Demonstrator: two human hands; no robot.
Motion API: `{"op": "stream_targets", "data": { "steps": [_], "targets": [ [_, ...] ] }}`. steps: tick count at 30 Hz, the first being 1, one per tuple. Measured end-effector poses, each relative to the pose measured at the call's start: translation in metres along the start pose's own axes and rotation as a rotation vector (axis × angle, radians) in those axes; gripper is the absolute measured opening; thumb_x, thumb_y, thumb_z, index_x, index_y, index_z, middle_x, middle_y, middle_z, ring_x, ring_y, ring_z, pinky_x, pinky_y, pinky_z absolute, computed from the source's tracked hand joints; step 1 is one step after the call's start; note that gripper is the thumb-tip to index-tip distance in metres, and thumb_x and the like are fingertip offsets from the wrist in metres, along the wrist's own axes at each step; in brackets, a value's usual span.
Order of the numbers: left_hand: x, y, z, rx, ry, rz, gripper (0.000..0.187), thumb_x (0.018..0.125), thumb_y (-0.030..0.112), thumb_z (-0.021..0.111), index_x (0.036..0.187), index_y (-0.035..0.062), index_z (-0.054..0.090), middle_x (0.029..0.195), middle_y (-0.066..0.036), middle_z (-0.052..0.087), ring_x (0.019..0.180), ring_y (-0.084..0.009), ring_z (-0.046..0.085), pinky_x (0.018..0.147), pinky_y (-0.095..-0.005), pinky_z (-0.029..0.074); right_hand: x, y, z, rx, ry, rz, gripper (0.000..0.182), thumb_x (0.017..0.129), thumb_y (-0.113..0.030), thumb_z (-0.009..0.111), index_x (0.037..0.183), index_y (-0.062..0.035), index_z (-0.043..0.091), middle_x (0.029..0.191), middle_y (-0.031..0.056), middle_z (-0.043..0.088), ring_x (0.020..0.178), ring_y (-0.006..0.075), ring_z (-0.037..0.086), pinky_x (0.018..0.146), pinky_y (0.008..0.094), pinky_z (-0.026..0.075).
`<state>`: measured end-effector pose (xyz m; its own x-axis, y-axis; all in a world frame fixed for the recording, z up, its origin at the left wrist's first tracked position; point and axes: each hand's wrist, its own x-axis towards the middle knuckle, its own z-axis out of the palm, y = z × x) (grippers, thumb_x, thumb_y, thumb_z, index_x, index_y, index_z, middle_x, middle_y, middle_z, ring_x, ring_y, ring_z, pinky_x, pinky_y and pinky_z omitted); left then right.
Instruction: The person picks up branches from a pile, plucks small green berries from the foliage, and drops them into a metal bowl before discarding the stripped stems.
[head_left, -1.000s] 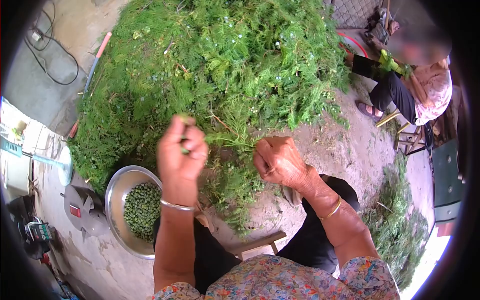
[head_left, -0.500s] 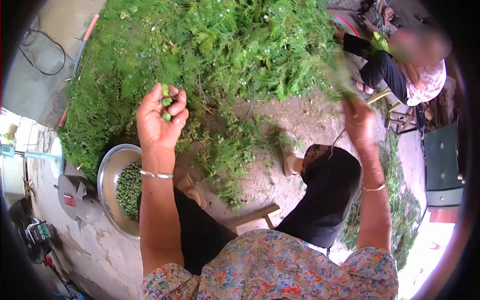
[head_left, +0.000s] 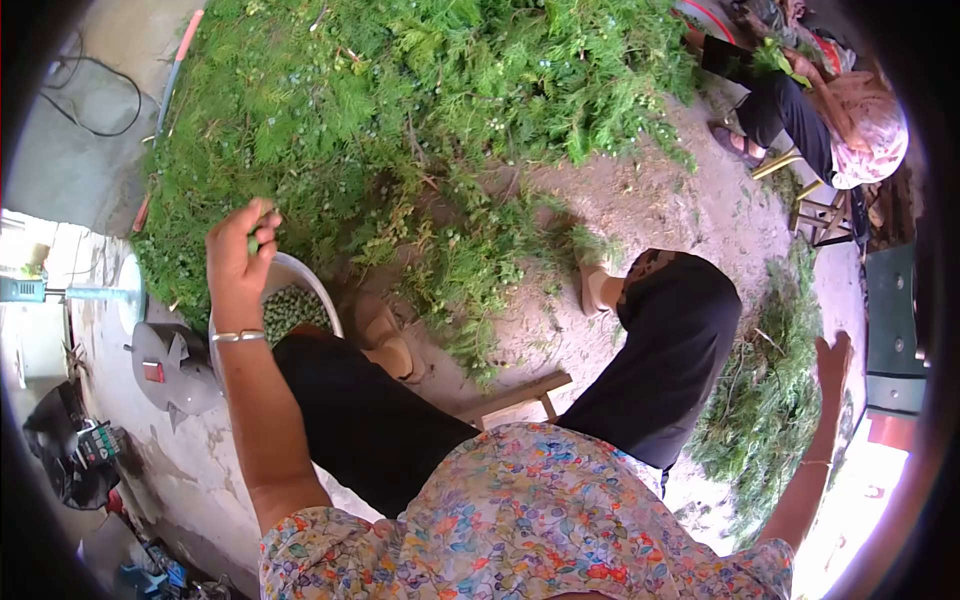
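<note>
My left hand (head_left: 240,250) is raised at the left, just above the rim of a metal bowl (head_left: 325,300). Its curled fingers hold small green cones. Round green cones (head_left: 290,310) lie inside the bowl. Out at the far right, my right hand (head_left: 832,362) reaches over a smaller heap of cut branches (head_left: 765,400), its fingers apart and nothing seen in them. A large pile of green branches with cones (head_left: 400,90) covers the ground ahead.
Another person (head_left: 860,120) sits on a wooden stool (head_left: 825,222) at the upper right, holding greenery. A grey stool-like object (head_left: 170,365) and a fan (head_left: 130,290) stand left. A wooden seat edge (head_left: 520,397) shows between my knees.
My left hand has moved left and slightly down, toward the bowl. My right hand has swung down and right, and the branch it held is gone from it.
</note>
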<state>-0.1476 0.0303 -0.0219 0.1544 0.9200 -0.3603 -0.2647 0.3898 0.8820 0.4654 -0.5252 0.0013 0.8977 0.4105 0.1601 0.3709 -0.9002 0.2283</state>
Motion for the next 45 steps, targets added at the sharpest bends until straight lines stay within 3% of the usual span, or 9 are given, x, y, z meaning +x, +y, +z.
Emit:
{"op": "stream_targets", "data": {
  "steps": [4,5,7,17,25,31,41,43,45],
  "targets": [
    [-0.019,-0.004,-0.097,0.985,0.42,0.145,0.023,0.075,0.018,0.064,0.083,-0.0031,0.06,0.077,-0.014,0.061,0.059,-0.0168,0.053,0.046,-0.0334,0.041,0.006,-0.138,-0.025,0.208,-0.124,-0.097,0.04,0.079,-0.026,0.061,0.109,-0.0001,0.057,0.098,0.0202,0.063,0.09,0.0376,0.059,0.077,0.0425,0.046],
    [-0.012,-0.026,-0.157,1.486,0.508,0.717,0.026,0.068,0.02,0.066,0.075,-0.0044,0.059,0.071,-0.014,0.06,0.058,-0.0205,0.054,0.05,-0.0378,0.042,0.009,-0.162,-0.028,0.327,-0.029,-0.24,0.039,0.079,-0.025,0.061,0.109,-0.0006,0.057,0.095,0.0202,0.063,0.088,0.037,0.06,0.075,0.0422,0.046],
    [-0.045,-0.014,-0.163,1.796,0.511,0.302,0.042,0.065,0.015,0.07,0.098,-0.0085,0.06,0.099,-0.026,0.061,0.092,-0.0376,0.058,0.08,-0.0408,0.044,0.008,-0.218,-0.045,0.489,0.056,-0.425,0.035,0.081,-0.023,0.061,0.108,-0.0008,0.058,0.092,0.0205,0.064,0.085,0.0345,0.062,0.073,0.0403,0.048],
    [0.015,-0.033,-0.029,1.657,-0.039,0.556,0.018,0.072,0.015,0.062,0.068,-0.0025,0.061,0.071,-0.022,0.059,0.062,-0.0385,0.056,0.06,-0.0434,0.044,-0.04,-0.42,-0.115,0.906,0.056,-0.907,0.023,0.08,-0.015,0.064,0.093,0.0038,0.061,0.078,0.0217,0.065,0.076,0.0341,0.066,0.07,0.0404,0.052],
    [0.016,-0.29,0.048,1.707,-0.815,0.046,0.025,0.07,0.02,0.064,0.092,0.0086,0.063,0.095,-0.016,0.063,0.092,-0.0347,0.06,0.08,-0.0449,0.049,-0.05,-0.448,-0.09,0.636,-0.209,-0.841,0.026,0.078,-0.015,0.066,0.096,0.0039,0.06,0.079,0.0195,0.065,0.075,0.0315,0.066,0.067,0.0373,0.051],
    [-0.079,-0.433,-0.002,1.542,-0.852,-0.242,0.026,0.07,0.014,0.062,0.095,0.009,0.065,0.105,-0.016,0.061,0.101,-0.0351,0.057,0.085,-0.0443,0.047,-0.046,-0.444,-0.102,0.764,-0.168,-0.91,0.024,0.076,-0.013,0.068,0.091,0.0037,0.061,0.075,0.0192,0.064,0.072,0.0316,0.066,0.064,0.0368,0.051],
    [-0.034,-0.352,0.059,1.492,-0.735,0.098,0.019,0.072,0.019,0.066,0.072,0.0001,0.061,0.073,-0.018,0.063,0.066,-0.0293,0.064,0.058,-0.0382,0.051,-0.046,-0.448,-0.096,0.777,-0.143,-0.914,0.02,0.077,-0.015,0.065,0.084,0.0035,0.059,0.067,0.021,0.06,0.067,0.0372,0.062,0.061,0.0414,0.049],
    [-0.017,-0.296,0.088,0.947,-0.527,-0.492,0.023,0.076,0.022,0.07,0.071,0.0015,0.061,0.067,-0.009,0.062,0.053,-0.018,0.06,0.049,-0.0308,0.047,-0.048,-0.452,-0.095,0.769,-0.155,-0.912,0.022,0.079,-0.017,0.063,0.081,0.0038,0.058,0.067,0.0218,0.059,0.067,0.0405,0.059,0.061,0.0431,0.048],
    [-0.014,-0.234,0.112,0.611,-0.462,-0.453,0.02,0.082,0.02,0.066,0.074,0.0028,0.061,0.068,-0.005,0.06,0.052,-0.0108,0.057,0.046,-0.026,0.045,-0.051,-0.457,-0.088,0.838,-0.215,-0.894,0.022,0.079,-0.018,0.062,0.081,0.0037,0.059,0.065,0.021,0.059,0.066,0.0371,0.061,0.06,0.0422,0.048]
  ]
}}
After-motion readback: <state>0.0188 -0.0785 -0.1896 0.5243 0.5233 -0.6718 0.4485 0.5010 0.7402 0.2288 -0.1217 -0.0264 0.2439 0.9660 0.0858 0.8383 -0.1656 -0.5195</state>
